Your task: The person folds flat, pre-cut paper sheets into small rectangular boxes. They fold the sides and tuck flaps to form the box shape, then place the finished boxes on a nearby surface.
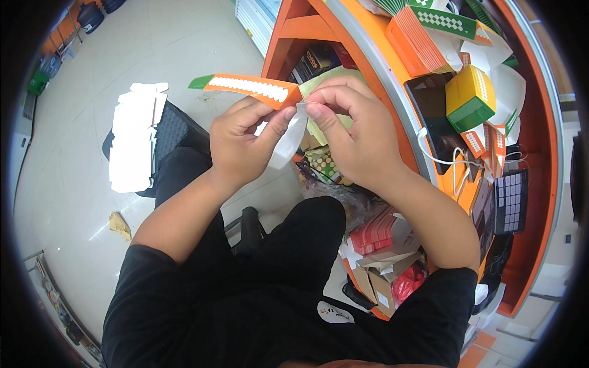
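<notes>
Between my hands is a partly folded paper box (251, 89), orange with a green end and a row of white shapes. Its plain white side hangs below my fingers. My left hand (248, 132) is closed on the box, thumb in front and fingers behind. With thumb and forefinger, my right hand (353, 119) pinches the box's near right edge, where a thin white flap shows. The fingertips of both hands almost meet there. How far the fingers reach behind the box is hidden.
A stack of flat white cartons (132, 144) lies on a dark seat at left. On the orange counter (392, 58) at right are several orange folded boxes (414, 46), a yellow and green box (471, 98), a tablet (429, 110), a white cable and a keypad (510, 199). Shelves below hold red cartons (374, 233).
</notes>
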`<state>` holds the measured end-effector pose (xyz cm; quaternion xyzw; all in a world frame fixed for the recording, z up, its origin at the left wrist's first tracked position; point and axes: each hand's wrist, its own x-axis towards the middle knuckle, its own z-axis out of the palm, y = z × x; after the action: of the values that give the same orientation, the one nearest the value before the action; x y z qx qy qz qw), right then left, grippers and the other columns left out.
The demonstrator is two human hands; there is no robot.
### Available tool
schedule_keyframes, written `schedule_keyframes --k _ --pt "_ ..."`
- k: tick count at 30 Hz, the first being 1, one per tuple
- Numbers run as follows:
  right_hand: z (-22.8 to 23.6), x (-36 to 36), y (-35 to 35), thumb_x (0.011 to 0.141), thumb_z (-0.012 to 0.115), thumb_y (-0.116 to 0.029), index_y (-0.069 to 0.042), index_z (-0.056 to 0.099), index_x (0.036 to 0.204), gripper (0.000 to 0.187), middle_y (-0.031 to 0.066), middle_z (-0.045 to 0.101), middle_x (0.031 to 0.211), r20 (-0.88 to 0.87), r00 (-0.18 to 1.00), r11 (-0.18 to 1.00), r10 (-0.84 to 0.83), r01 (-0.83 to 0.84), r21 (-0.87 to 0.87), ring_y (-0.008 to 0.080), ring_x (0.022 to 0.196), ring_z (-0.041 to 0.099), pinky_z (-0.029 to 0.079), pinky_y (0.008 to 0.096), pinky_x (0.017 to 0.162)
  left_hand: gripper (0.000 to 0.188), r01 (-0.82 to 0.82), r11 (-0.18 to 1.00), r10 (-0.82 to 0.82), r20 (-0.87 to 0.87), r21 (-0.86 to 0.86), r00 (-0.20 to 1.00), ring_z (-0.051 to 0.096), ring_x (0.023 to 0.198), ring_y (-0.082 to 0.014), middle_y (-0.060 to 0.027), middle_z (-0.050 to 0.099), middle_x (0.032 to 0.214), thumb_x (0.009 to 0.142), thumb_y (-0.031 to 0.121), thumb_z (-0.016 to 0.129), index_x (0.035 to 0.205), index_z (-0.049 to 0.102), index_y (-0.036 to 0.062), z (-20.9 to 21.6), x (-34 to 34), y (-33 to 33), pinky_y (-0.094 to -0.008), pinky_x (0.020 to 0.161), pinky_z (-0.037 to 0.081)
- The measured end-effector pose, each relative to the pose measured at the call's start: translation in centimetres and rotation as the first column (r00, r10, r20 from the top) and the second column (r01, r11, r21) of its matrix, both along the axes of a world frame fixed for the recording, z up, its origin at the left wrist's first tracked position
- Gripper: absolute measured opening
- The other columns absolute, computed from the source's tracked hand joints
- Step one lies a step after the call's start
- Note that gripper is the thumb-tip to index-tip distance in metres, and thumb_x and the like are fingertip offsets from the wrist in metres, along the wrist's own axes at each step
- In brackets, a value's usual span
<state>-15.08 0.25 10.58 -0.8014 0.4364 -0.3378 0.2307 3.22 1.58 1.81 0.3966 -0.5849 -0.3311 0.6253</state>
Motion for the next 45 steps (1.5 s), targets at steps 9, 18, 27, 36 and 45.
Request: schedule_keyframes --k 9,18,27,36,45 --pt "0.1 0.1 0.3 0.097 0.073 -0.014 0.003 0.075 0.1 0.017 0.0164 0.071 0.103 -0.017 1.0 1.0 0.015 -0.015 0.016 0.0331 0.094 0.07 0.055 0.0408 0.084 0.017 -0.022 0.998 0.029 0.111 -0.06 0.993 0.069 0.077 -0.0172 -0.0103 0.076 0.092 0.095 0.014 0.081 0.109 0.08 0.0033 -0.8 0.2 0.0 -0.0298 0.07 0.053" --pt "0.0 0.1 0.4 0.092 0.079 -0.014 0.002 0.078 0.097 0.017 0.0165 0.074 0.101 -0.02 1.0 1.0 0.003 -0.003 0.017 0.0323 0.092 0.071 0.055 0.0399 0.084 0.017 0.024 0.999 -0.015 0.181 -0.045 0.983 0.073 0.088 -0.0145 -0.0086 0.079 0.101 0.095 0.009 0.08 0.11 0.078 -0.0003 -1.4 1.0 -0.2 -0.0291 0.08 0.056" --pt "1.6 0.4 0.7 0.086 0.085 -0.016 0.0 0.08 0.095 0.019 0.0136 0.075 0.091 -0.02 0.999 0.924 -0.037 0.042 0.38 0.0267 0.088 0.073 0.056 0.0369 0.081 0.032 0.241 0.954 -0.217 -0.147 0.177 0.965 0.074 0.092 -0.0133 -0.0088 0.08 0.106 0.093 0.019 0.084 0.116 0.076 -0.0012 -1.6 1.1 -0.1 -0.0271 0.082 0.058" --pt "-1.2 0.2 0.8 0.101 0.065 -0.005 -0.004 0.076 0.118 0.021 0.0152 0.067 0.134 -0.05 0.989 0.991 0.137 -0.137 0.006 0.0268 0.114 0.069 0.053 0.0378 0.102 0.046 0.321 0.947 -0.286 -0.458 -0.002 0.842 0.07 0.099 -0.0123 -0.0065 0.076 0.11 0.095 0.026 0.082 0.128 0.07 -0.0049 -1.3 0.2 -0.9 -0.0275 0.089 0.057" --pt "0.3 0.4 0.2 0.103 0.067 -0.012 0.002 0.051 0.135 0.039 0.0149 0.066 0.125 0.26 0.959 0.966 -0.116 0.048 0.254 0.0178 0.112 0.067 0.056 0.0346 0.096 0.01 0.243 0.956 -0.123 0.523 -0.166 0.843 0.069 0.112 -0.0253 -0.0083 0.072 0.125 0.092 0.011 0.081 0.102 0.08 0.0108 -1.4 1.0 -1.0 -0.0346 0.092 0.054"
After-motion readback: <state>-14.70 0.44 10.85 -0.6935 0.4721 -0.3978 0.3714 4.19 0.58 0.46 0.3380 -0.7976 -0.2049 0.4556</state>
